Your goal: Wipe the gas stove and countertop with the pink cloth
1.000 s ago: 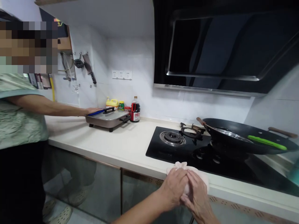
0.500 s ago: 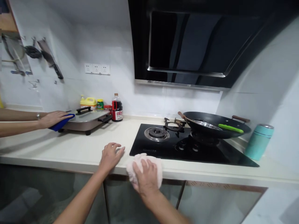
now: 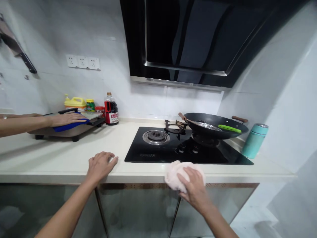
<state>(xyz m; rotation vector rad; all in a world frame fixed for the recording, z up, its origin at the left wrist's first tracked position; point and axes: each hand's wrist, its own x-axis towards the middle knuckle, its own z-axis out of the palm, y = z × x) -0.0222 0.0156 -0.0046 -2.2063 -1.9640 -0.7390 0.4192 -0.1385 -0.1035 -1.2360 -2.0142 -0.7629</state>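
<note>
Under my right hand (image 3: 194,185) is a pale pink cloth (image 3: 177,175), pressed against the front edge of the white counter (image 3: 138,168), just before the gas stove (image 3: 158,155). My left hand (image 3: 101,165) rests on the counter left of the stove, fingers loosely bent and apart, holding nothing. Further left, another person's hand (image 3: 66,119) lies on a blue cloth (image 3: 71,126) against an electric pan with a glass lid (image 3: 91,114).
On the stove's right side sits a black wok (image 3: 208,130) with a green-handled utensil (image 3: 229,128). A turquoise flask (image 3: 255,141) stands right of it. A soy sauce bottle (image 3: 112,110) and a yellow jug (image 3: 75,103) are at the wall. The black range hood (image 3: 178,39) overhangs the stove.
My right hand has slid the pink cloth rightward along the counter's front edge. The other person's hand has moved the blue cloth along the pan's side. The view has shifted right.
</note>
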